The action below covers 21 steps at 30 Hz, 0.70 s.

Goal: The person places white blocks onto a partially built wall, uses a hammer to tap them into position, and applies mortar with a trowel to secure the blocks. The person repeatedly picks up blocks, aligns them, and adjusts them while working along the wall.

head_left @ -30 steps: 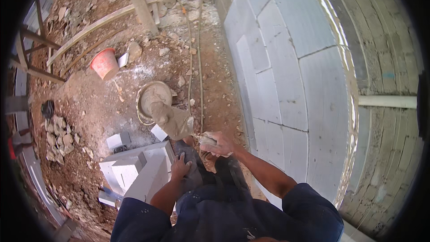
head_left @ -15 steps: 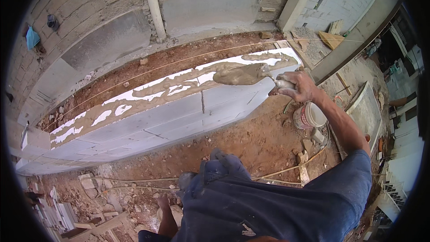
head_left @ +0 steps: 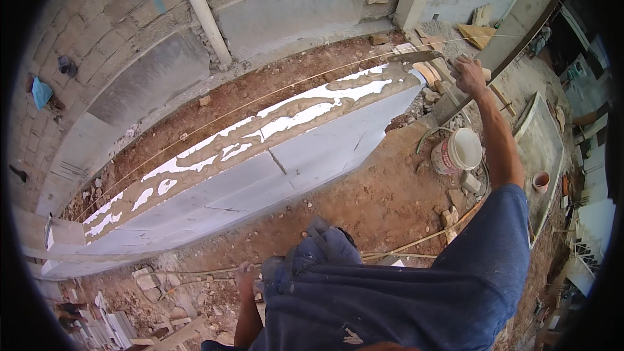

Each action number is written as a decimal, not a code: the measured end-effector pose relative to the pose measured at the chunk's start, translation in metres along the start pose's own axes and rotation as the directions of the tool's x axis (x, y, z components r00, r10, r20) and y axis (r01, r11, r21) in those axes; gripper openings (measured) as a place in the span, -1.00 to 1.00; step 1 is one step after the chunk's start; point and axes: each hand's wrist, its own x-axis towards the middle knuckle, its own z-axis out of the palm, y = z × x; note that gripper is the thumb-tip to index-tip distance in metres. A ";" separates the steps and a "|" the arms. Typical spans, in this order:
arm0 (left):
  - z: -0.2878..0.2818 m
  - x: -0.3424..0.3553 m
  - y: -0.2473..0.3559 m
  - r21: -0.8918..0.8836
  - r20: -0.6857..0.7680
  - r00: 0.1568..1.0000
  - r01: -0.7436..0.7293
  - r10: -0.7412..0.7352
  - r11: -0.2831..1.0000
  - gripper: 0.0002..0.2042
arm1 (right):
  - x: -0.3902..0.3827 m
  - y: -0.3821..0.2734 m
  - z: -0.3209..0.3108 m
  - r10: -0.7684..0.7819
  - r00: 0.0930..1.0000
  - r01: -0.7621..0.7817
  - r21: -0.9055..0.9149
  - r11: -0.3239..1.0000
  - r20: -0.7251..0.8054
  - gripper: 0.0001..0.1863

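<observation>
- Bare red earth (head_left: 364, 208) strewn with rubble is seen underfoot, closed in by block walls with grey rendered panels and a pale pipe (head_left: 201, 13) standing against them.
- A low wall (head_left: 260, 175) of pale blocks is run across the middle of the view; its top is spread with brown mortar (head_left: 273, 117), with white patches left bare.
- A taut string (head_left: 260, 97) is stretched along just behind the wall.
- The right hand (head_left: 469, 75) is held out at the wall's far right end, its grip closed on the handle of a trowel (head_left: 416, 57).
- The trowel blade is held flat just above the wall's end; contact with the mortar cannot be told.
- The left hand (head_left: 245, 277) is hung low beside the blue trousers; whether its grip is open or closed cannot be told.
- A white bucket (head_left: 458, 151) is set on the earth below the right forearm, with stones beside it.
- An orange pot (head_left: 540, 181) is seen farther right, by a long trough.
</observation>
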 end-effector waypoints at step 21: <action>0.024 -0.006 0.007 -0.329 0.036 0.996 0.091 -0.084 0.940 -0.61 | -0.118 -0.336 0.093 0.448 0.817 -0.217 0.525 0.823 -0.364 -0.37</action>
